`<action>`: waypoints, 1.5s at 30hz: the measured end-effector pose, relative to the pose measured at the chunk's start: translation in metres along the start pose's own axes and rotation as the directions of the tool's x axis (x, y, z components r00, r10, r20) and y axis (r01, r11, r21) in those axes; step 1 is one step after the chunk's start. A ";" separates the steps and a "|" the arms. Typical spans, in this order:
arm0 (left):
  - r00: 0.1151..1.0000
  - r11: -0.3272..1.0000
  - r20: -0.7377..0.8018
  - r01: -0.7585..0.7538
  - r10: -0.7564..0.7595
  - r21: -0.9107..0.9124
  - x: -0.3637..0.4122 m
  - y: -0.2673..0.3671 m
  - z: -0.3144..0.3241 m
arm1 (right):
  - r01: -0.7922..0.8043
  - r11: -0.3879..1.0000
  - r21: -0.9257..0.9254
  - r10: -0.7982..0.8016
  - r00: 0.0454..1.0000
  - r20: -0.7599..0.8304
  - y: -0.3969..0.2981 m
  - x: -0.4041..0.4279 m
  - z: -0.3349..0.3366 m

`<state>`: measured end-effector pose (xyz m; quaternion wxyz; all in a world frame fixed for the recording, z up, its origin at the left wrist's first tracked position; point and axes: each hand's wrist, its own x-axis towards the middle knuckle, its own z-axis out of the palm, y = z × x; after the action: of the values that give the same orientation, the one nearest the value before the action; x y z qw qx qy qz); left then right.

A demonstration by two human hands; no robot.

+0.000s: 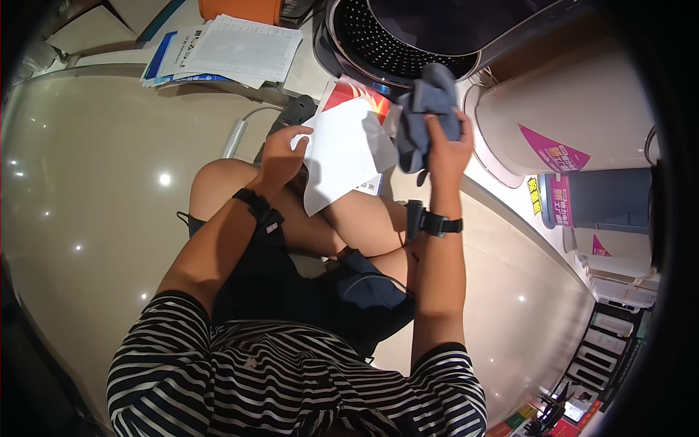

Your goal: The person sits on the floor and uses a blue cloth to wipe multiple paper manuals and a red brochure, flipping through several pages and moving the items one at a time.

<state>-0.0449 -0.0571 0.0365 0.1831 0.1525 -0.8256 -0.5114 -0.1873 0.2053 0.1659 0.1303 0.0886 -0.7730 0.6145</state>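
My right hand (449, 150) grips a crumpled grey-blue cloth (420, 123), raised in front of the round black appliance (382, 46). My left hand (284, 153) has its thumb and index finger at the left edge of some white paper (344, 147) and appears to pinch it. The paper lies over my bent legs, and a shadow falls across its right side. Behind it shows a red printed sheet (349, 93) with a flame-like pattern. Inside the black appliance, a perforated metal wall is visible under a raised dark lid (458, 22).
A pile of printed papers (240, 52) and an orange item (240, 10) lie on the white ledge at upper left. Along the right ledge stand a large white appliance (568, 114) and a blue one (611, 199) with pink labels. A silver cylinder (235, 139) is near my left knee.
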 end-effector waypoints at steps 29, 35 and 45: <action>0.879 0.966 0.441 0.073 -0.179 0.246 -0.005 -0.044 0.015 | 0.342 0.805 -0.486 -0.038 0.846 0.531 0.105 -0.012 0.068; 0.874 0.974 0.446 0.112 -0.191 0.197 -0.007 -0.053 0.012 | 0.500 0.840 -0.211 0.011 0.373 0.928 0.075 -0.056 0.100; 0.806 0.937 0.483 0.335 -0.341 0.101 -0.005 -0.019 0.017 | -0.195 0.744 -0.639 0.263 0.965 0.013 0.150 0.012 0.044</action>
<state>-0.0466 -0.0498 0.0121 -0.1285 0.1622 -0.8070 -0.5532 -0.2472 0.1970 0.0212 0.0364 -0.0247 -0.9449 0.3245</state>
